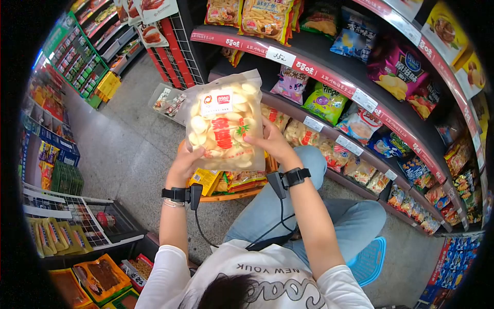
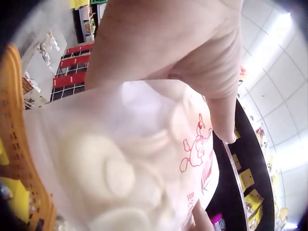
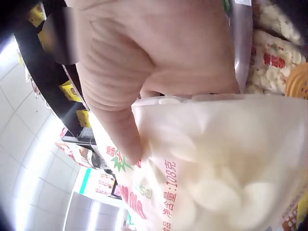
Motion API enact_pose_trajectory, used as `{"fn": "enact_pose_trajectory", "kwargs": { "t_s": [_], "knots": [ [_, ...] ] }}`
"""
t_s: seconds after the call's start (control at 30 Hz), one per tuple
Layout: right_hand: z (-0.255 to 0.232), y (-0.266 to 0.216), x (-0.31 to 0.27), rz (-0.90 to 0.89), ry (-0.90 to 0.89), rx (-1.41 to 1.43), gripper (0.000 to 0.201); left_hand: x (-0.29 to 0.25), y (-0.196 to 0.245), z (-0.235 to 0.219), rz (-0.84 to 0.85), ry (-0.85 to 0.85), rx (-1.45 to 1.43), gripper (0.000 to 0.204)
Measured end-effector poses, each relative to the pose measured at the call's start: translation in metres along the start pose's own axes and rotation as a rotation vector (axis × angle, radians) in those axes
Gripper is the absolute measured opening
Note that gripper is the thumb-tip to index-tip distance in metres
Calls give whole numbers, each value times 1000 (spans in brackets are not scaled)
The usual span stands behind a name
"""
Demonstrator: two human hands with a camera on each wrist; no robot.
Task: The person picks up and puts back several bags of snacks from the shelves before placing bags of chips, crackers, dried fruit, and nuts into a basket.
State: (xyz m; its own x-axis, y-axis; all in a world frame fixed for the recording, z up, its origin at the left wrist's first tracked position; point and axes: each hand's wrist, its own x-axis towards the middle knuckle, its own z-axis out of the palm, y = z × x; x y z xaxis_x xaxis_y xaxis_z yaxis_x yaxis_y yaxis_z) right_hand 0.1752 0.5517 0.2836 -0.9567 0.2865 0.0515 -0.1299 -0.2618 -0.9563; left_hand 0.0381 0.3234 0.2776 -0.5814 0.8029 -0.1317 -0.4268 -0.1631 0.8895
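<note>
A clear bag of pale puffed chips (image 1: 224,121) with red print is held up in front of the chest by both hands. My left hand (image 1: 184,164) grips its lower left side, the thumb lying on the front. On the other side my right hand (image 1: 272,144) holds the right edge, thumb pressed over the printed front. In the left wrist view the bag (image 2: 130,159) fills the space under the palm; in the right wrist view the thumb (image 3: 122,139) lies across the print. The fingers behind the bag are mostly hidden. Below it stands an orange basket (image 1: 231,196) with yellow snack packs inside.
Curved shelves (image 1: 319,77) full of snack bags rise ahead and to the right. More bags of similar chips (image 1: 303,135) lie on the lowest shelf. A blue basket (image 1: 371,261) stands beside the person's bent legs. Packaged goods (image 1: 98,278) fill a rack at lower left.
</note>
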Motion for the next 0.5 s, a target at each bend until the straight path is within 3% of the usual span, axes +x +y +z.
{"fn": "enact_pose_trajectory", "kwargs": {
  "t_s": [0.13, 0.5],
  "knots": [
    [-5, -12, -17, -4, -46, -126, 72, -5, -7, 2, 4, -135, -165, 70],
    [-23, -72, -12, -151, -55, -268, 65, 24, 47, 64, 167, -32, 266, 59]
  ]
}}
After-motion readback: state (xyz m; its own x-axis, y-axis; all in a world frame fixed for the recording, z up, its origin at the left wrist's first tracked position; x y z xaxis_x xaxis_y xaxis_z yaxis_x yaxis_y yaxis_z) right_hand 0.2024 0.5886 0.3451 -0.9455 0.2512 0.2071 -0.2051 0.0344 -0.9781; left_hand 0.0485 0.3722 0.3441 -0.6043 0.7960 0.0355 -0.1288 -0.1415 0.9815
